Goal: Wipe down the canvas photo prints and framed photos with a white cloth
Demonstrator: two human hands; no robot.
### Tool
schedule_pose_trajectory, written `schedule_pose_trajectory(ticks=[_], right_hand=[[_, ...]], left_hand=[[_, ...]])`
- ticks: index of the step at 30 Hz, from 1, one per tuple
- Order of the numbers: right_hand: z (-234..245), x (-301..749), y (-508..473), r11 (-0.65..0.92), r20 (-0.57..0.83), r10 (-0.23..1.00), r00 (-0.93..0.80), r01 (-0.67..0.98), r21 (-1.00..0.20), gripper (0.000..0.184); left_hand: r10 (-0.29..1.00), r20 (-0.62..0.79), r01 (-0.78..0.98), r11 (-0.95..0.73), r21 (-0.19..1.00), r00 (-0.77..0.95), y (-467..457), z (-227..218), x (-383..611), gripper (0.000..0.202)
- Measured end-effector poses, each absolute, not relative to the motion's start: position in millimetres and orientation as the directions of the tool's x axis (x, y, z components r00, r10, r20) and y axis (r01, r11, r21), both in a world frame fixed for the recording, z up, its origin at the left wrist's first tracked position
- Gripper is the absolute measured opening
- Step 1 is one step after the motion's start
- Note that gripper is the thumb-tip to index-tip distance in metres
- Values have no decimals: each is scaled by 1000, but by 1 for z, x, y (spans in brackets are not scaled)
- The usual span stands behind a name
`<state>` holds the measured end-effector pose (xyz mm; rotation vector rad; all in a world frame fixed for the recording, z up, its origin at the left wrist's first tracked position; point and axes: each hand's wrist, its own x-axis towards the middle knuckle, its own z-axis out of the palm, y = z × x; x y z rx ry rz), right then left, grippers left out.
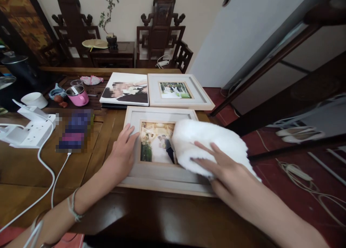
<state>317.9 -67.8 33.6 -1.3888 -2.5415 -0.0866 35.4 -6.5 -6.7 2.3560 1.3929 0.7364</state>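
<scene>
A light wooden picture frame (164, 185) lies flat on the brown table, holding a wedding photo within a wide pale mat. My left hand (124, 150) grips its left side, fingers and thumb resting over the border. A fluffy white cloth (211, 134) is under my right hand (225, 168), whose fingers press into it. The cloth covers the frame's right part and touches the photo's right edge. Just behind lie a second framed photo (175, 90) and a white-edged photo panel (128, 89), side by side.
To the left are a white power strip (34, 131) with cables, a blurred-out phone (75, 129) on a charging cord, a pink mug (78, 96) and a white bowl (34, 100). Dark carved chairs (162, 28) stand behind the table. Shoes (300, 134) sit at the right.
</scene>
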Motion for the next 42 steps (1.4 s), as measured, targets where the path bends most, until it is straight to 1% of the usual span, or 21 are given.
schedule_pose_trajectory(ticks=[2,5,7,9,11,13,17,19,21,23,25,27,31,35,38,42], right_hand=[[32,313,-41,489,267,846,-461,871,-43,50],[30,308,-12,420,267,878,-397,907,-33,53],[30,305,-5,451,249,868,-430,892,-30,54],[31,302,-12,519,227,835,-501,854,-26,51],[33,303,-32,581,214,800,-561,813,-36,50],[36,307,-61,615,216,778,-590,785,-72,54],[38,319,-115,661,200,750,-631,733,-164,66],[37,320,-125,661,195,750,-633,725,-190,66],[35,317,-120,632,197,774,-602,748,-200,62],[33,310,-100,594,228,801,-554,784,-182,56],[30,304,-72,560,256,817,-516,817,-139,52],[27,299,-41,518,260,837,-482,850,-92,52],[25,293,5,452,224,870,-440,892,-4,56],[30,287,-1,490,168,853,-494,869,64,55],[37,288,-38,563,160,810,-564,825,57,56],[44,297,-98,678,159,729,-665,734,-42,60]], left_hand=[[871,272,709,-491,506,409,-5,-7,34,55],[868,277,706,-497,504,413,-4,-7,33,55],[868,284,714,-496,495,407,-4,-7,33,54],[872,295,723,-490,487,392,-4,-7,32,53],[871,311,729,-489,480,380,-4,-8,32,53],[862,330,727,-503,468,384,-3,-9,32,52],[842,369,722,-532,442,395,0,-13,31,51],[835,384,718,-541,439,394,1,-14,30,51],[830,389,713,-548,438,399,1,-14,30,51],[825,388,708,-558,433,412,2,-14,29,51],[819,382,705,-567,426,428,2,-13,28,50],[819,374,706,-568,422,435,2,-12,28,49],[832,363,716,-549,431,420,0,-11,30,49],[834,376,714,-545,440,404,-1,-12,31,50],[832,389,717,-545,436,396,-1,-13,31,51],[830,387,721,-547,426,401,-1,-14,31,52]])
